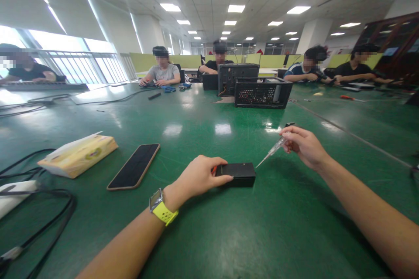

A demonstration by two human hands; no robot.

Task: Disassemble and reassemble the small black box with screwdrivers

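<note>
My left hand, with a watch on a yellow-green band at the wrist, is closed around the left end of a small black box lying on the green table. A bit of orange-red shows between the thumb and fingers; what it is, I cannot make out. In my right hand is a slim screwdriver with a clear handle, pinched between thumb and fingers. It slants down to the left, its thin tip close to the box's right end. Whether the tip touches the box, I cannot tell.
A phone and a yellow tissue pack lie to the left, beside black cables and a white power strip. Black computer cases stand farther back. Several people sit around the table. An orange-handled screwdriver lies far right.
</note>
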